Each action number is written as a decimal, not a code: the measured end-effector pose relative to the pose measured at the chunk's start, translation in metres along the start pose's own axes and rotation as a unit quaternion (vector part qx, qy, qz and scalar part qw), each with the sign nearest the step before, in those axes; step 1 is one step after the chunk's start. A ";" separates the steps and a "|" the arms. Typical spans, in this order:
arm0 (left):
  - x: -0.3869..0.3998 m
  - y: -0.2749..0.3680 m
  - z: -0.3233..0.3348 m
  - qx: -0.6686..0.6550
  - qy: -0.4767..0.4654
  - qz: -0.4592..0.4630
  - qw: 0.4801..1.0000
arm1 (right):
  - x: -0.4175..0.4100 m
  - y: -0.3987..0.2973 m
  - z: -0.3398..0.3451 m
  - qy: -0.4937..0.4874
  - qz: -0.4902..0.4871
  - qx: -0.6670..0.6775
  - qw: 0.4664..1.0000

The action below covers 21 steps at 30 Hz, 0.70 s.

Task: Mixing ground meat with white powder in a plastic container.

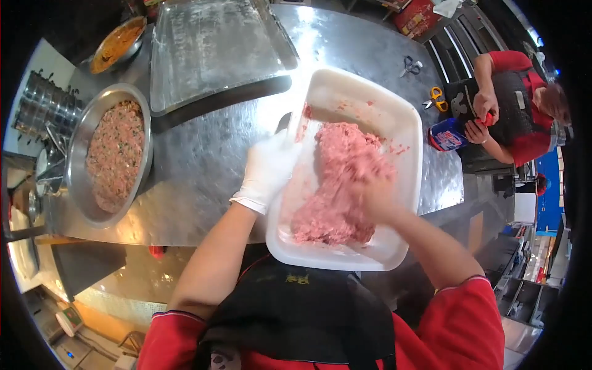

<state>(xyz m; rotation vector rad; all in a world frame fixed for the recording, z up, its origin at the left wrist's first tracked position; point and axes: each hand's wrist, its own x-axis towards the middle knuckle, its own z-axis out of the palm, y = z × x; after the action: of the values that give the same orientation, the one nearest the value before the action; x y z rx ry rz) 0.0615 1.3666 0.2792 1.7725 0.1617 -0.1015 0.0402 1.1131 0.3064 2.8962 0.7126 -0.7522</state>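
Observation:
A white plastic tub (413, 138) holds a large mound of pink minced meat (342, 171), and smears of meat cling to its inner walls. My left hand (270, 169), in a white glove, grips the tub's left rim. Inside the tub, my right hand (377, 196) is pressed against the right side of the mound. Motion blur covers that hand, and its fingers are hidden in or against the meat.
On the steel table (199, 148) stand a metal bowl of meat mixed with green bits (115, 157), a metal tray (222, 46) and a bowl of orange paste (118, 46). Yellow-handled scissors (436, 99) and dark-handled scissors (410, 67) lie near a co-worker (504, 101) holding a blue package (447, 134).

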 end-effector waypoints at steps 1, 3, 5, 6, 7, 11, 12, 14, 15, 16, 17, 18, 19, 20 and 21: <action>0.000 0.001 0.002 -0.034 -0.009 0.008 0.999 | 0.019 0.017 -0.002 -0.034 0.084 0.033 0.995; 0.004 0.003 0.002 -0.001 -0.012 0.012 1.000 | 0.060 0.059 0.019 0.197 0.047 -0.024 0.979; 0.005 0.001 0.003 0.035 -0.011 0.018 0.999 | 0.096 0.055 -0.001 0.252 0.111 0.086 0.958; 0.006 0.002 0.004 0.039 -0.003 0.023 0.999 | 0.115 0.055 -0.009 0.253 0.110 0.091 0.957; 0.006 0.002 0.005 0.044 0.004 0.028 0.999 | 0.130 0.052 -0.015 0.170 0.181 0.137 0.959; 0.007 -0.001 0.016 0.019 0.062 0.070 0.995 | 0.147 0.008 0.019 0.127 0.214 0.168 0.954; 0.007 -0.004 0.012 0.024 0.066 0.054 0.996 | 0.130 -0.022 0.008 0.053 0.168 0.207 0.962; 0.008 -0.004 0.016 0.025 0.059 0.049 0.997 | 0.115 -0.056 0.041 0.078 0.097 0.062 0.990; 0.008 -0.009 0.013 0.025 0.068 0.047 0.996 | 0.080 -0.082 0.027 0.061 -0.004 0.024 0.998; 0.009 -0.009 0.013 0.025 0.072 0.050 0.996 | 0.061 -0.094 0.031 -0.024 -0.065 0.080 0.994; 0.010 -0.012 0.012 0.023 0.070 0.054 0.996 | 0.045 -0.094 0.043 -0.021 -0.062 0.078 0.995; 0.011 -0.013 0.013 0.048 0.068 0.067 0.994 | 0.029 -0.084 0.055 0.066 -0.113 0.080 0.988; 0.011 -0.013 0.013 0.074 0.068 0.078 0.992 | 0.017 -0.075 0.053 0.150 -0.165 0.080 0.971; 0.011 -0.013 0.012 0.071 0.069 0.079 0.992 | 0.013 -0.065 0.046 0.150 -0.166 0.077 0.972; 0.010 -0.013 0.010 0.047 0.047 0.074 0.995 | 0.011 -0.060 0.017 0.127 -0.152 -0.035 0.979</action>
<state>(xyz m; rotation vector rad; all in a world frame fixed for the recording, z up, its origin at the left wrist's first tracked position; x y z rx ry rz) 0.0693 1.3604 0.2630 1.8790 0.0951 0.0826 0.0136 1.1684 0.2898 2.8821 1.2042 -0.3667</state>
